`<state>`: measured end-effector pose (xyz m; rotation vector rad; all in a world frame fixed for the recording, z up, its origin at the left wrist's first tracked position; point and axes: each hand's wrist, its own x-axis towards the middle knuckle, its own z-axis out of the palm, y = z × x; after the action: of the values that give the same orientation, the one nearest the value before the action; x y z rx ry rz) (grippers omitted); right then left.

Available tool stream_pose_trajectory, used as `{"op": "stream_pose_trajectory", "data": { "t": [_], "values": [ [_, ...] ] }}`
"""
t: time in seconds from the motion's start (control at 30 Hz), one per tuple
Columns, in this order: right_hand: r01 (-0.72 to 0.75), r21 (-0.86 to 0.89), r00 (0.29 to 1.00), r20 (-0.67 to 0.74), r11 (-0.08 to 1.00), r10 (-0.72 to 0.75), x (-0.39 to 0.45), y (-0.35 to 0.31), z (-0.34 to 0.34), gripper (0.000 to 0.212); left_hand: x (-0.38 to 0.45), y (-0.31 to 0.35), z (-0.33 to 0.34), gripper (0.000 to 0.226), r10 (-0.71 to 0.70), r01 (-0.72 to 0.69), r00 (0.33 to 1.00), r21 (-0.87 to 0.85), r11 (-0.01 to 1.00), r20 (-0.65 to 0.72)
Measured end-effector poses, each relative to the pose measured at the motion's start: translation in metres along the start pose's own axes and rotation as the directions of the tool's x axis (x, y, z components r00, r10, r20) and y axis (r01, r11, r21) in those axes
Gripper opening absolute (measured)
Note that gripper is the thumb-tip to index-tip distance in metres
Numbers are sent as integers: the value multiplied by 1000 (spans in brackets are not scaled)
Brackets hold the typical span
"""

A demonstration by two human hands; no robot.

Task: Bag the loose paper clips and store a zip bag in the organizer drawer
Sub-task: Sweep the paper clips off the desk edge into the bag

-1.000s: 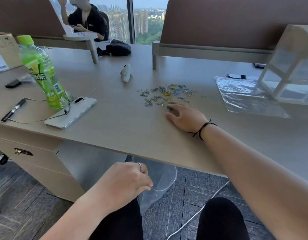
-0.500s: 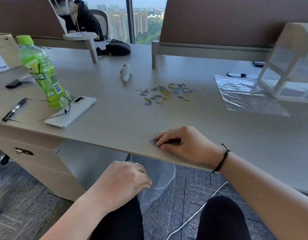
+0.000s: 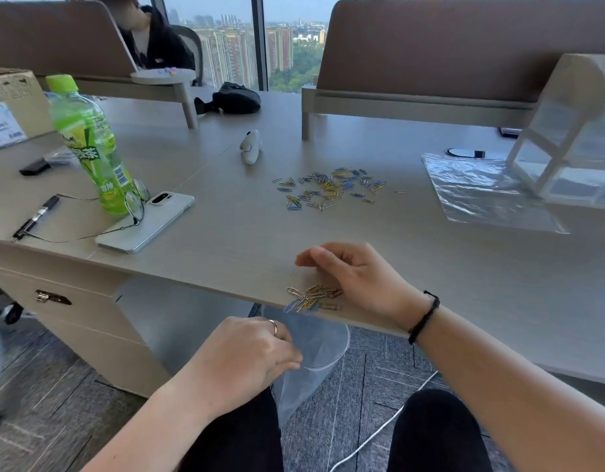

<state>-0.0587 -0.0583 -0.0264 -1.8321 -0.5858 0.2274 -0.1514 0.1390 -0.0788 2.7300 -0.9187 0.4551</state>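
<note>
Head view: we curled our right hand with loosely spread fingers beside a small gold-and-blue paper clip pile at the near surface edge; our left hand pinched a clear plastic zip bag below.

My right hand has dragged a small batch of paper clips from the pile to the desk's near edge | fingers lifted off them | some overhanging the open bag.

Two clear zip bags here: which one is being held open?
The zip bag below the desk edge, pinched by the left hand; the other bag lies flat on the desk.
</note>
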Motion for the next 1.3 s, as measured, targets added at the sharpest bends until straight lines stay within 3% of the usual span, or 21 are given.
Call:
{"op": "stream_pose_trajectory", "data": {
  "t": [0.13, 0.47, 1.03, 1.3],
  "values": [
    [-103, 223, 994, 68, 969, 90, 9, -12, 15, 44, 1, 1, -1, 25, 3, -3, 1000, 3, 1000, -11],
    [-241, 419, 960, 233, 875, 153, 12, -20, 30, 80, -3, 6, -9, 23, 20, -20, 999, -15, 1000, -32],
    [-226, 380, 965, 215, 897, 152, 1, -31, 47, 77, -10, 19, -19, 15, 65, -63, 997, 43, 997, -37],
    [-266, 549, 955, 265, 792, 137, 2, -25, 38, 82, -13, 18, -24, 22, 51, -50, 998, 25, 998, -38]
  ]
}}
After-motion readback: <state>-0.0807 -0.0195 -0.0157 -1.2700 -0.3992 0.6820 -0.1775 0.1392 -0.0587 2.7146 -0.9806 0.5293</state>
